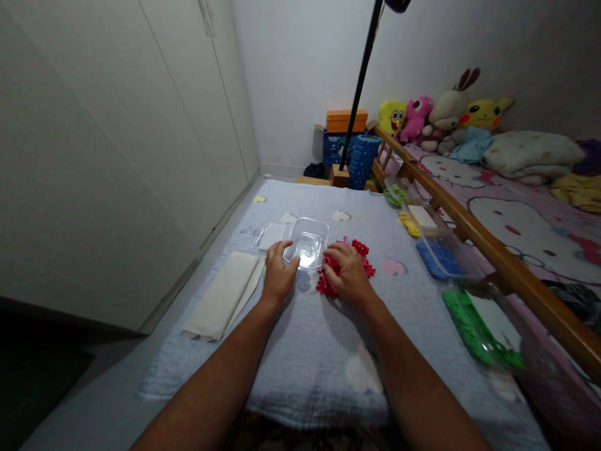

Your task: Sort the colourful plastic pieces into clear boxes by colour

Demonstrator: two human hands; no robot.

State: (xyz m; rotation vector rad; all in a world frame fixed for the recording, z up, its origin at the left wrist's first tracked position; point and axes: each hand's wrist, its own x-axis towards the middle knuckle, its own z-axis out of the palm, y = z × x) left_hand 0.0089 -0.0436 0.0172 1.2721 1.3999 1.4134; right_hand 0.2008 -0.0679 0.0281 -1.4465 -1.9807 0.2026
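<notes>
A clear plastic container [313,233] stands tilted on the pale blue blanket [319,351]. My left hand [278,275] grips its near left corner, with fingers curled round the rim. Directly to its right lies a pile of red plastic pieces [362,250]. My right hand [346,270] rests on that pile with fingers curled over the pieces. The container looks empty inside.
A clear lid [269,235] and white paper sheets [224,300] lie to the left. At the right stand clear boxes with blue pieces [439,258], green pieces [474,326] and yellow pieces [409,224], along a wooden bed rail [488,241]. A black pole [359,84] rises behind.
</notes>
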